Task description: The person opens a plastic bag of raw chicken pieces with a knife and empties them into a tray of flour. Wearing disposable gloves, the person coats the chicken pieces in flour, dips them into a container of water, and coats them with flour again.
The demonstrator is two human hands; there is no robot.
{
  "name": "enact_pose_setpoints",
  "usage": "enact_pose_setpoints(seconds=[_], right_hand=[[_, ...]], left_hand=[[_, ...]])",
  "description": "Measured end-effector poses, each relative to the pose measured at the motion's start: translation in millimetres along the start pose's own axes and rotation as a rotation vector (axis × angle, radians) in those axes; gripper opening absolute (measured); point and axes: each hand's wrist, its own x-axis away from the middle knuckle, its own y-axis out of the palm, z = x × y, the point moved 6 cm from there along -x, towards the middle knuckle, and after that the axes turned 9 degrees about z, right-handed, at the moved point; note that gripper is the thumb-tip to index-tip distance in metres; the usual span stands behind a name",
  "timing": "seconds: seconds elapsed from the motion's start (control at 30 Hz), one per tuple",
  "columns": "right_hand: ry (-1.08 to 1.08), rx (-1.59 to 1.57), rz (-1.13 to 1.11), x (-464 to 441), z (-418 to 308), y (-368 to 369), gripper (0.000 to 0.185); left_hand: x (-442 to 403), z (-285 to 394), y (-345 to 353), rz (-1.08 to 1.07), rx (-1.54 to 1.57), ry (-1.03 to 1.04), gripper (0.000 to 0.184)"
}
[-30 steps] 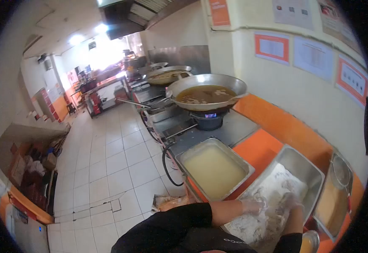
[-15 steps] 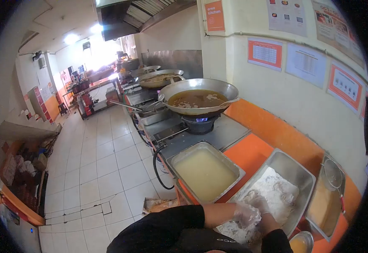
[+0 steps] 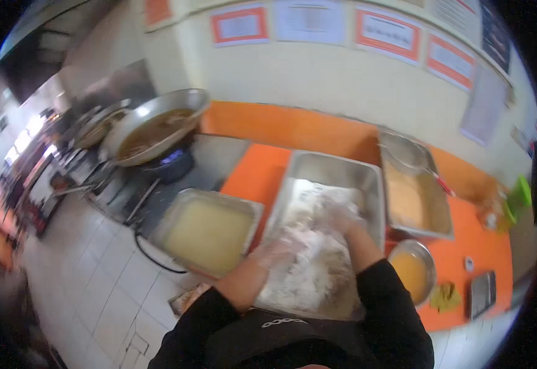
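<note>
A deep metal tray (image 3: 374, 179) of white flour (image 3: 302, 280) lies in front of me. Both my hands wear clear, flour-dusted plastic gloves and are down in the flour. My left hand (image 3: 282, 245) is at the tray's left side, its fingers smeared by motion. Farther in and to the right is my right hand (image 3: 340, 216), its fingers blurred and partly hidden in flour. Some lumps coated in flour seem to lie around the hands, but their kind is unclear.
Left of the flour stands a tray of pale cloudy liquid (image 3: 210, 234); beyond it, a wok (image 3: 188, 101) of brown oil sits over a lit burner (image 3: 173, 163). To the right are a strainer (image 3: 403, 152) on a tray of tan powder (image 3: 408, 200), a bowl of yellow liquid (image 3: 408, 273) and a scale (image 3: 482, 294).
The view has swung right, bringing the counter's right end into sight. My hands, close together before, are now apart, with the right one farther into the flour tray.
</note>
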Motion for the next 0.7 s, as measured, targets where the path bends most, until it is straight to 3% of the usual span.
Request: enact_pose_setpoints(seconds=[0.1,0.17,0.2,0.3,0.37,0.43,0.5,0.57,0.6,0.63,0.7], right_hand=[[0.180,0.136,-0.063,5,-20,-37,0.036],[0.209,-0.123,-0.126,-5,10,-4,0.030],[-0.490,0.001,0.053,-2,-20,-24,0.021],[-0.292,0.542,-0.391,3,-7,-19,0.018],[-0.202,0.172,-0.258,28,-36,-46,0.024],[-0.108,0.057,-0.417,37,-40,-29,0.028],[-0.013,0.199,-0.857,35,-19,30,0.028],[-0.298,0.364,-0.886,39,-5,98,0.027],[-0.441,0.448,-0.893,42,-12,105,0.027],[-0.347,0.379,-0.884,41,-7,106,0.025],[-0.149,0.186,-0.890,37,-2,83,0.022]], left_hand=[[-15,8,-22,0.261,-0.338,0.128,0.021],[-18,32,-60,0.460,-0.450,0.177,0.021],[-16,41,-74,0.560,-0.509,0.192,0.022],[-9,48,-76,0.708,-0.480,0.317,0.018],[-1,50,-72,0.803,-0.455,0.394,0.016],[6,43,-59,0.793,-0.585,0.360,0.012],[12,14,-24,0.800,-0.732,0.254,0.012],[21,-19,17,0.929,-0.729,0.176,0.018],[17,0,-8,0.900,-0.747,0.175,0.021],[14,10,-22,0.873,-0.763,0.170,0.025],[22,-29,63,0.634,-1.102,0.238,0.037]])
